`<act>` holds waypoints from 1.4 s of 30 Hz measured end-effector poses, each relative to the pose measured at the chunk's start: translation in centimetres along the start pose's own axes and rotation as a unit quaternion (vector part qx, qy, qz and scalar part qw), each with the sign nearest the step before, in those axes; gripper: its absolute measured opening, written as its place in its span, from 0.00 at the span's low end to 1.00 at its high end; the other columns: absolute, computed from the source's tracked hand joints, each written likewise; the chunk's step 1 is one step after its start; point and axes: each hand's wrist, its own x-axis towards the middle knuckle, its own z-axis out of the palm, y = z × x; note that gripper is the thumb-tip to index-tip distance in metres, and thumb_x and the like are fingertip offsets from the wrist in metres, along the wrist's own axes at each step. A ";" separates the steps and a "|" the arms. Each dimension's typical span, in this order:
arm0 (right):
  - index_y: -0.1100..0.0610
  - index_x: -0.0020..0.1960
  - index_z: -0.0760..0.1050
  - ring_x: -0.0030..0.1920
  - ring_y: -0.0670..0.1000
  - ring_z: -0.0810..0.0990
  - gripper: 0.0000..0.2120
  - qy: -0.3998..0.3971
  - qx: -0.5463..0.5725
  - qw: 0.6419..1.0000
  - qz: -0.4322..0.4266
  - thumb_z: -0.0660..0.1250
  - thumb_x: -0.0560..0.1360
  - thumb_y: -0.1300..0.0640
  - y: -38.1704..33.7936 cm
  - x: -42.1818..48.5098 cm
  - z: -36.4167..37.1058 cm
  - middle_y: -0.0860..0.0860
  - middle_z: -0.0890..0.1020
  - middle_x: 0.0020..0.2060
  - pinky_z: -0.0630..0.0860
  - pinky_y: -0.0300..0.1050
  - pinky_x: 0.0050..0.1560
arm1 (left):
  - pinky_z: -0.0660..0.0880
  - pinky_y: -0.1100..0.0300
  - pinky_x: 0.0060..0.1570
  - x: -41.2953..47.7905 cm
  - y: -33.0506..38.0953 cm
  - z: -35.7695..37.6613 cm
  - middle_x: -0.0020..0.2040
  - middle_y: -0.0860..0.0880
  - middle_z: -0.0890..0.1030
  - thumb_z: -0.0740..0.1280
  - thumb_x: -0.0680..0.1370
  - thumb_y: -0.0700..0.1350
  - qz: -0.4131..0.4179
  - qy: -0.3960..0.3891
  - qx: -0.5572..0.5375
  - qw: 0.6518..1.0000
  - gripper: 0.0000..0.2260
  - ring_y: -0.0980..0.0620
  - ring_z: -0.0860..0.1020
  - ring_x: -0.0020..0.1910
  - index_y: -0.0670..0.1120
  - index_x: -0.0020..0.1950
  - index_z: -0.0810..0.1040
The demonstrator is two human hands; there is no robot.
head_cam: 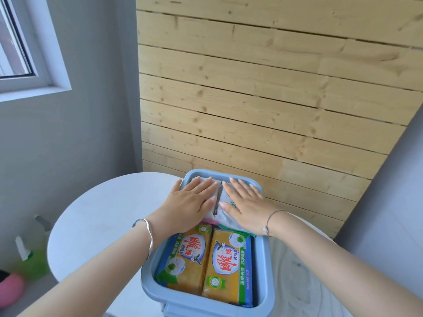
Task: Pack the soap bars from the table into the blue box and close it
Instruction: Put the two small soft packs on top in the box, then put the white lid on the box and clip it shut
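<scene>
Left hand (192, 200), right hand (246, 203) flat, fingers straight, pressing white soap packs (225, 215) at blue box (263, 259) far edge.

soap bars (207, 264) in box (263, 266), on table (103, 213)

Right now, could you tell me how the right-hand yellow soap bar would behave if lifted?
Probably stiff: the right-hand yellow soap bar keeps a blocky shape. Its glossy wrapper looks slippery. Packed tight in the blue box, it may resist lifting.

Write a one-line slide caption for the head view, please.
The left hand and right hand press flat on white-wrapped soap bars in the open blue box, beyond two yellow soap bars.
</scene>
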 end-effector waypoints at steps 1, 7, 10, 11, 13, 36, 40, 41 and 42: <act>0.51 0.77 0.36 0.77 0.49 0.35 0.30 0.003 -0.004 1.000 0.002 0.40 0.80 0.40 0.1 0.0 0.1 0.49 0.37 0.77 0.35 0.47 0.75 | 0.45 0.46 0.74 0.1 0.1 0.1 0.78 0.56 0.49 0.43 0.81 0.54 0.001 0.002 0.002 1.000 0.23 0.52 0.47 0.77 0.56 0.77 0.47; 0.51 0.78 0.40 0.77 0.47 0.39 0.30 0.023 0.014 1.000 -0.002 0.41 0.80 0.40 0.3 0.5 0.1 0.48 0.41 0.78 0.35 0.48 0.75 | 0.45 0.46 0.74 0.4 0.3 -0.2 0.78 0.55 0.50 0.42 0.81 0.53 -0.009 -0.014 0.006 1.000 0.23 0.52 0.48 0.77 0.55 0.77 0.48; 0.51 0.78 0.47 0.77 0.45 0.43 0.28 0.074 0.122 0.990 -0.009 0.46 0.81 0.44 0.4 -0.9 0.0 0.47 0.46 0.78 0.38 0.47 0.76 | 0.43 0.47 0.73 -0.1 0.6 -0.8 0.78 0.55 0.49 0.43 0.81 0.54 -0.020 -0.027 -0.005 0.999 0.23 0.54 0.47 0.77 0.55 0.76 0.47; 0.51 0.77 0.50 0.77 0.44 0.45 0.27 0.095 0.185 0.978 -0.012 0.48 0.81 0.45 0.5 -1.5 -0.1 0.47 0.49 0.78 0.40 0.47 0.77 | 0.42 0.48 0.73 -0.4 0.7 -0.9 0.78 0.54 0.50 0.43 0.81 0.54 -0.026 -0.026 -0.017 0.999 0.23 0.54 0.47 0.76 0.55 0.76 0.47; 0.51 0.76 0.56 0.77 0.43 0.49 0.25 0.140 0.293 0.946 -0.017 0.52 0.81 0.47 1.1 -3.6 -0.1 0.46 0.53 0.77 0.46 0.46 0.77 | 0.41 0.49 0.73 -1.4 1.2 -1.3 0.78 0.54 0.50 0.44 0.81 0.56 -0.042 -0.019 -0.061 0.997 0.23 0.55 0.46 0.76 0.55 0.77 0.48; 0.48 0.45 0.84 0.68 0.42 0.69 0.11 0.122 0.353 0.923 0.091 0.74 0.66 0.45 2.3 -19.6 15.7 0.41 0.74 0.65 0.63 0.41 0.69 | 0.49 0.51 0.72 -8.1 9.6 -0.6 0.77 0.54 0.58 0.53 0.74 0.68 -0.020 -0.036 -0.191 0.981 0.29 0.53 0.55 0.75 0.60 0.73 0.61; 0.50 0.42 0.85 0.66 0.42 0.70 0.08 0.144 0.368 0.912 0.113 0.75 0.66 0.47 1.9 -19.9 16.6 0.42 0.78 0.61 0.62 0.39 0.68 | 0.53 0.54 0.70 -8.1 9.7 -0.5 0.76 0.53 0.61 0.53 0.74 0.68 -0.026 -0.025 -0.202 0.979 0.31 0.53 0.57 0.74 0.56 0.73 0.61; 0.50 0.42 0.85 0.66 0.41 0.70 0.08 0.148 0.365 0.912 0.111 0.75 0.66 0.48 1.8 -20.0 16.6 0.42 0.79 0.60 0.61 0.38 0.67 | 0.54 0.54 0.69 -8.1 9.8 -0.5 0.75 0.52 0.62 0.53 0.74 0.68 -0.030 -0.023 -0.200 0.979 0.31 0.52 0.58 0.74 0.55 0.74 0.60; 0.51 0.42 0.85 0.66 0.41 0.71 0.08 0.151 0.361 0.914 0.109 0.74 0.67 0.48 1.7 -20.0 16.6 0.42 0.80 0.59 0.61 0.37 0.67 | 0.54 0.54 0.69 -8.1 9.8 -0.5 0.75 0.52 0.63 0.53 0.74 0.68 -0.032 -0.022 -0.199 0.979 0.31 0.52 0.58 0.74 0.54 0.74 0.60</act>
